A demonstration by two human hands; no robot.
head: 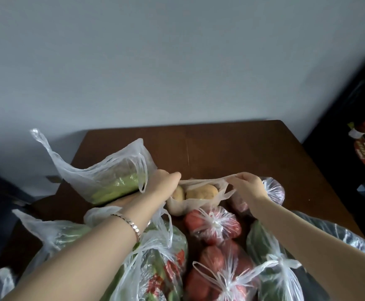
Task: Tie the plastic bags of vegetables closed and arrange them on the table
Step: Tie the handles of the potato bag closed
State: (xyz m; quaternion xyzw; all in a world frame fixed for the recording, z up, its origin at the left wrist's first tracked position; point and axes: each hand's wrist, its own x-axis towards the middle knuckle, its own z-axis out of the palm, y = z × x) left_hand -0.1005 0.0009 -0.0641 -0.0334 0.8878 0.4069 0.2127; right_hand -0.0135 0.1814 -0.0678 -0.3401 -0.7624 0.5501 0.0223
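Left forearm (79, 257) and right forearm (318, 242) extend from the near edge over a pile of bags. The left wrist carries a metal bracelet (129, 222).

Right hand (249, 185): fingers (239, 175) pinch the right handle of the potato bag (188, 205) and hold it raised and stretched. Left hand (166, 181): closed on the opposite rim of the same bag, with the fingertips hidden behind the hand. The film is taut between both hands and the mouth is not yet knotted. Two potatoes (201, 191) show through the opening. The bag rests on the brown desk (231, 148), at the far edge of the pile.

Just behind the right hand lies a knotted bag of purplish produce (273, 190). On the near side of the potato bag lies a knotted bag of red vegetables (214, 224), with a second knotted red bag (220, 276) nearer still. Right of these is a knotted bag of greens (270, 257). Left of the left hand sits an open bag of pale green vegetables (116, 185), its handles standing up untied.
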